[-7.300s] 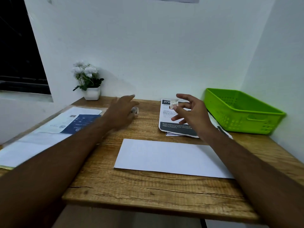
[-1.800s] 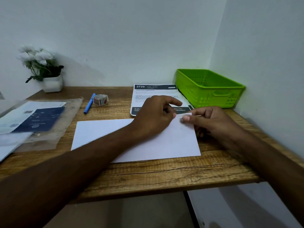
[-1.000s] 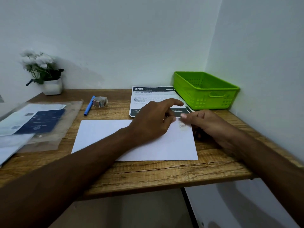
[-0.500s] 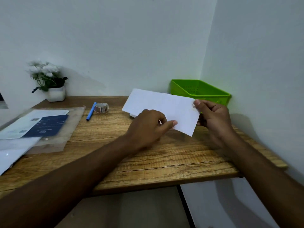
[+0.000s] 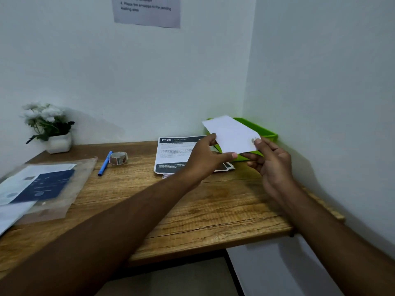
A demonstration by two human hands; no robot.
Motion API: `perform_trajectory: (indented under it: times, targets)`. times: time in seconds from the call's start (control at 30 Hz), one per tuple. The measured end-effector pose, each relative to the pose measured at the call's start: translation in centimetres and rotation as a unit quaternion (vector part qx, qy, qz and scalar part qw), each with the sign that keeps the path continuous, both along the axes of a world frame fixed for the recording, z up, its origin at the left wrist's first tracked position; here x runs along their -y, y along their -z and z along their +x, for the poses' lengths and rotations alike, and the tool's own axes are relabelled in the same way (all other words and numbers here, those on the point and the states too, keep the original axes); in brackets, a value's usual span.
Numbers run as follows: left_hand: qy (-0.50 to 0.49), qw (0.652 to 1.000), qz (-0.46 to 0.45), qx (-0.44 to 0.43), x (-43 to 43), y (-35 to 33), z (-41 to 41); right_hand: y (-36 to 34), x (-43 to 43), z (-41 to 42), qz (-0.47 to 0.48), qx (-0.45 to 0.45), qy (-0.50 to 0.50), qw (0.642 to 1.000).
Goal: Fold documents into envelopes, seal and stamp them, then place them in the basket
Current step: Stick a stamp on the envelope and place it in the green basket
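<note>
Screening basket (image 5: pixel 268 134): envelope (image 5: pixel 232 135) between left hand (image 5: pixel 205 161) and right hand (image 5: pixel 273 163); documents (image 5: pixel 173 154), pen (image 5: pixel 105 163) beside.

A small white pot of white flowers (image 5: pixel 57 142) stood at the back left corner of a wood-grain desk (image 5: pixel 213 210), a blue pen (image 5: pixel 104 163) lay nearer the middle, and a printed paper notice (image 5: pixel 147 13) hung on the white wall above.

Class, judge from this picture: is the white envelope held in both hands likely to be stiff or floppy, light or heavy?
Probably light: the envelope is held only by fingertips of the left hand and right hand. Likely fairly stiff, since it looks flat between them, without sagging.
</note>
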State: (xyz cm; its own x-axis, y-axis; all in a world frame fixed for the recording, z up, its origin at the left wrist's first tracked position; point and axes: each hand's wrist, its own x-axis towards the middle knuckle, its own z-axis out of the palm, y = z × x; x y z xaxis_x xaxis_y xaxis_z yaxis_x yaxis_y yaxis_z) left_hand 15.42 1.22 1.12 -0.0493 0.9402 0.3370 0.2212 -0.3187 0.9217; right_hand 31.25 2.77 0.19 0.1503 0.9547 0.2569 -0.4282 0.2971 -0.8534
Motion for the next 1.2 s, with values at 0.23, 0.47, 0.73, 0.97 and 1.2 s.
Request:
perform_trajectory:
  times: [0.23, 0.47, 0.73, 0.97, 1.2]
  targets:
    - [0.022, 0.999, 0.012, -0.02, -2.2, -0.6, 2.5, -0.5, -1.5, 2.3, 0.011, 0.011, 0.041, 0.999]
    - [0.039, 0.999, 0.02, -0.022, -4.6, -0.6, 3.6, -0.5, -3.1, 4.1, 0.01, 0.015, 0.027, 0.999]
    - [-0.069, 0.985, 0.108, -0.118, -6.6, -0.9, 3.2, -1.1, -6.4, 5.6, 0.06, 0.175, 0.077, 0.98]
    - [-0.142, 0.948, 0.13, -0.253, -7.3, -0.6, 3.6, -0.8, -8.4, 5.4, 0.123, 0.366, 0.171, 0.906]
    - [-0.166, 0.918, 0.058, -0.355, -8.5, -1.6, 3.9, -0.3, -9.7, 6.0, 0.131, 0.504, 0.207, 0.828]
